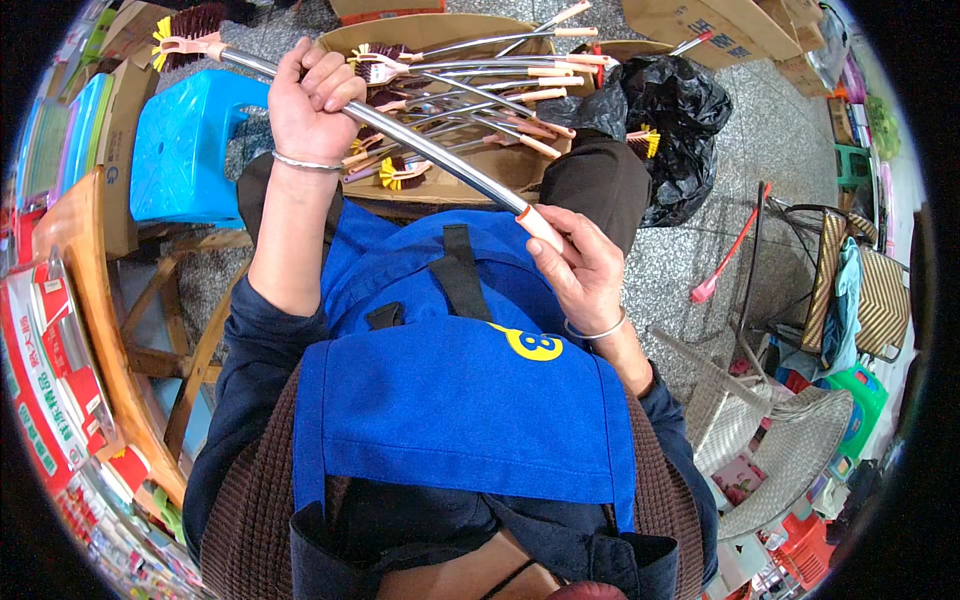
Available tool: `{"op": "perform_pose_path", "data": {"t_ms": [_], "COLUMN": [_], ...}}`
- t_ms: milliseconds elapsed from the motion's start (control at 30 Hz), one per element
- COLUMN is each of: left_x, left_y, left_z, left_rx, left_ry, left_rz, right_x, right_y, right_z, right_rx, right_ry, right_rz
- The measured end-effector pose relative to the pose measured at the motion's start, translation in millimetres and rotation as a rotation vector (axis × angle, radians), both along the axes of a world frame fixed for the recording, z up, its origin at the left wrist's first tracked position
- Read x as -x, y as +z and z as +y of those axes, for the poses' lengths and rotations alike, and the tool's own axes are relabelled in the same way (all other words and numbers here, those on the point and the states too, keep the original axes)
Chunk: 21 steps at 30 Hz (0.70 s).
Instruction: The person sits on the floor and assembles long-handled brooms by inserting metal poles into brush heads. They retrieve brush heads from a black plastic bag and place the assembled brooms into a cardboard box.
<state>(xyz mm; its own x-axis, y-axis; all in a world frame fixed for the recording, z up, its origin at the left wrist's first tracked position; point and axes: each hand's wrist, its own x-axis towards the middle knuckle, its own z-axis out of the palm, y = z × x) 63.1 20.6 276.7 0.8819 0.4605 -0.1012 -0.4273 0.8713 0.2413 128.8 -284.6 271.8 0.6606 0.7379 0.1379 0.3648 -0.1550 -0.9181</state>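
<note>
A long-handled brush (440, 158) slants across in front of me, its steel shaft running from upper left to lower right. Its head of dark and yellow bristles points to the far left. My left hand (312, 95) is wrapped round the shaft not far below the head. The fingers of my right hand (585, 262) close on the pale peach grip at the lower end. Just beyond, a cardboard box (480, 30) holds several similar brushes (500, 88), their handles lying across one another and mostly pointing right.
A blue plastic stool (185, 150) stands left of the box. On its right sits a black plastic bag (675, 120), with yellow bristles beside it. A striped bag (870, 290), a woven chair (790, 440) and a red-handled tool (725, 260) are farther right. A wooden table edge (95, 310) borders my left.
</note>
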Motion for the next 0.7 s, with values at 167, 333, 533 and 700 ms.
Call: {"op": "perform_pose_path", "data": {"t_ms": [167, 333, 533, 700], "left_x": [0.7, 0.9, 1.4, 0.6], "left_y": [-1.7, -2.0, -2.4, -2.9], "left_z": [-0.9, -1.3, 0.6, 1.0], "left_rx": [0.001, -0.008, -0.002, -0.010], "left_ry": [0.005, 0.012, -0.025, -0.026], "left_rz": [0.017, 0.027, 0.008, 0.010], "right_x": [0.1, 0.5, 0.1, -2.0], "right_y": [-2.5, -2.8, -1.2, -1.5], "right_z": [0.1, 0.6, 2.2, 4.5], "right_rx": [-0.012, -0.005, -0.008, -0.023], "right_ry": [-0.006, -0.007, 0.001, 0.021], "right_rz": [-0.022, -0.018, -0.083, -0.174]}}
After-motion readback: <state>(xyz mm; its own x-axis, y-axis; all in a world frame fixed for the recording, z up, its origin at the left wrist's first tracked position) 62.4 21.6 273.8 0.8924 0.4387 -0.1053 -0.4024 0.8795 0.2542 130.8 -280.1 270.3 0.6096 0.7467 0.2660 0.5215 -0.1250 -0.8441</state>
